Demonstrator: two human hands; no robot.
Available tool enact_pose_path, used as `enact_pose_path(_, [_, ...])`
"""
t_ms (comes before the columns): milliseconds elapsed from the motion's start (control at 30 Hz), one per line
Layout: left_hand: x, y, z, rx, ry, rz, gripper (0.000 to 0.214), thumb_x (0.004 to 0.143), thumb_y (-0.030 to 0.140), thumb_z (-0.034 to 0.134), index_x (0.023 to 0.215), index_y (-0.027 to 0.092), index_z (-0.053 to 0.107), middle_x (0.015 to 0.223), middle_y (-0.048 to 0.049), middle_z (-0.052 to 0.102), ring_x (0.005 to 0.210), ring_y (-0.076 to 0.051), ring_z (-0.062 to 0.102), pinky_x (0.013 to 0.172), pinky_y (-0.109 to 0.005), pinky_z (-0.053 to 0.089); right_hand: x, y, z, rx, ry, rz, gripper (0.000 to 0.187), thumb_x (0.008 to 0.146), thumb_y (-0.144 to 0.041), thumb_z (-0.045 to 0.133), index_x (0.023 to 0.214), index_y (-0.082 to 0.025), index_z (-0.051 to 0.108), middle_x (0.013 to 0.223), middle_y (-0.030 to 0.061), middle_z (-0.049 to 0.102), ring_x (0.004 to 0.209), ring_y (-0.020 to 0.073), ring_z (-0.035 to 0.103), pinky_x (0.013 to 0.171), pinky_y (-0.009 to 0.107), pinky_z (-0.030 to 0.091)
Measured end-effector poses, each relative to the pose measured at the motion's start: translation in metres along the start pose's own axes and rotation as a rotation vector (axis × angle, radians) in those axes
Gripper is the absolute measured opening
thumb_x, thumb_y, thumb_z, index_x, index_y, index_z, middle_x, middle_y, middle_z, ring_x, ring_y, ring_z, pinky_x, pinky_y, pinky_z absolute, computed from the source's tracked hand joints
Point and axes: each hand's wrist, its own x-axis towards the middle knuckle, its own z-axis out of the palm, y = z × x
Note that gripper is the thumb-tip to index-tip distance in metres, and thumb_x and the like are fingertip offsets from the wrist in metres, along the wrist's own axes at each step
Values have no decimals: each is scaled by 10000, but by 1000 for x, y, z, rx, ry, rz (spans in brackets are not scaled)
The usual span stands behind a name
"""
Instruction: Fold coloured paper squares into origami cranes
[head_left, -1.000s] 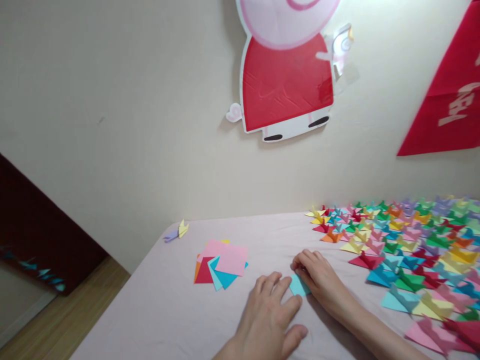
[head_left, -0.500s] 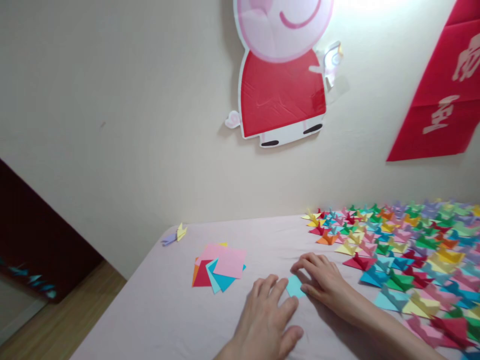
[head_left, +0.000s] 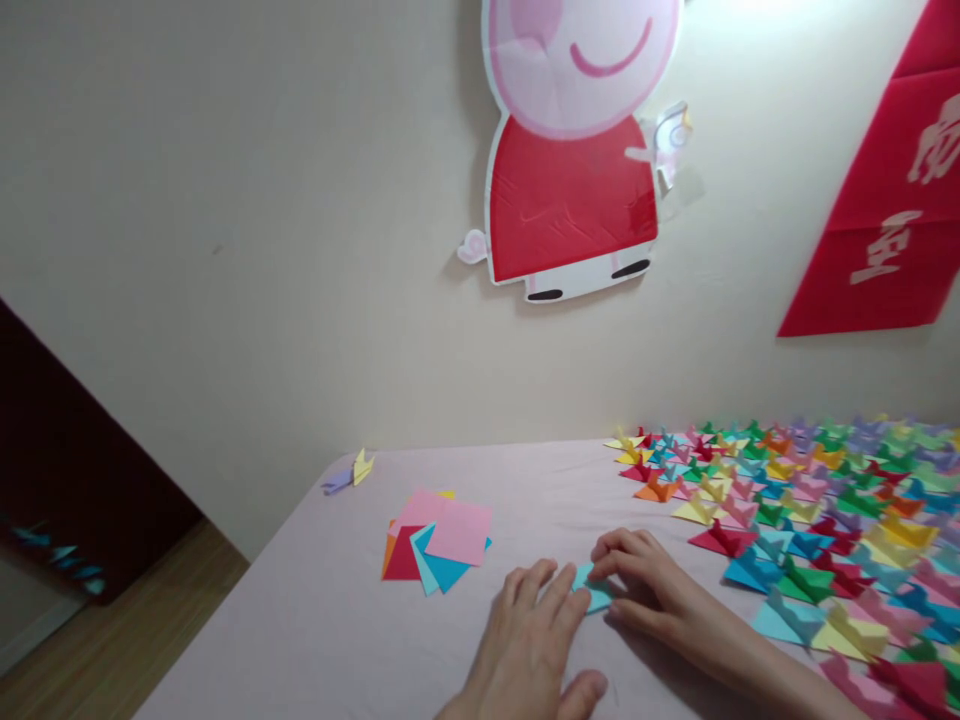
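Here's your left hand (head_left: 532, 625), nearest, palm down and spread wide with the thumb out to the side, its fingertips at the left edge of the light-blue paper (head_left: 598, 600), seemingly to steady it rather than grip it. That small piece lies on the pink cloth (head_left: 300, 630) right between your hands, within reach of both. Over its right side your right hand (head_left: 645, 580) curves, thumb and fingers narrowly apart; whether they pinch the paper, you can't tell from here. Farther off to the left, loose sheets (head_left: 461, 530) lie fanned and overlapping, perhaps so each corner is easy to pick. Off right, folded paper birds (head_left: 806, 580) crowd together in rows, probably to save room and stay clear of your hands. Beyond, two folded pieces (head_left: 362, 467) sit at the far left corner, apart from everything, before the wall (head_left: 225, 320).
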Motion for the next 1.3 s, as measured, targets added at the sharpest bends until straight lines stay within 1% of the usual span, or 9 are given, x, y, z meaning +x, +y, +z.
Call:
enact_pose_path(133, [1,1,2,35,18,1,577,918,554,556,1367,197,503,1505,-119,449,1359,-346,402,1084,-554,363,14,-1,7,-88,107,42,182,929,-278,503,825,-238,647,902,46,659,936,243,554,869,389,433])
enact_pose_path(267, [2,3,2,52,9,11,605,914,572,551,1360,165,505,1475,-127,485,1340,-342,424,1083,-538,364,24,3,18,-208,146,82,108,872,-210,572,790,-230,640,869,42,654,876,239,553,804,379,426])
enact_pose_path(367, [1,4,-1,48,9,12,584,909,573,560,1329,169,523,1435,-114,530,1297,-329,463,1077,-524,365,21,1,17,-213,103,93,70,816,-179,611,845,-236,640,920,37,647,909,245,544,821,386,423])
enact_pose_path(500, [-1,3,-6,33,9,38,464,881,536,625,1193,196,582,1456,-83,507,1285,-316,455,1059,-498,373,12,-3,2,-125,-14,91,310,692,-120,650,968,-259,634,1072,32,618,1040,259,514,921,408,419])
enact_pose_path(667, [-1,2,-6,8,36,53,404,855,499,676,1117,206,584,1440,-58,518,1267,-289,447,1050,-462,377,5,1,-15,-12,-112,29,465,620,-41,560,1019,-270,630,1104,27,601,1104,244,510,1000,410,406])
enact_pose_path(833, [0,0,-8,-74,29,39,509,830,476,693,1236,201,557,1411,-88,541,1243,-286,463,1054,-445,386,5,6,-16,64,-106,-17,321,687,-66,553,920,-262,655,1091,30,602,1083,230,543,990,394,428])
enact_pose_path(967, [2,0,-13,-120,11,46,533,855,453,666,1302,196,533,1403,-100,548,1245,-290,465,1058,-450,384,3,6,-14,73,-83,-28,129,839,-188,574,868,-267,672,1070,32,607,1064,227,547,972,386,433])
enact_pose_path(1067, [2,-1,-12,-113,9,58,460,865,421,649,1257,196,564,1385,-106,558,1238,-293,465,1047,-450,388,2,9,-12,56,-78,-65,147,919,-280,551,845,-270,678,1066,40,607,1067,231,539,974,391,428])
enact_pose_path(1300, [0,-2,-5,-54,42,105,359,869,400,643,1157,192,590,1340,-106,572,1199,-283,469,1013,-431,408,3,13,-2,-17,-20,-79,180,946,-318,543,819,-261,657,1022,44,621,1024,229,543,930,377,434])
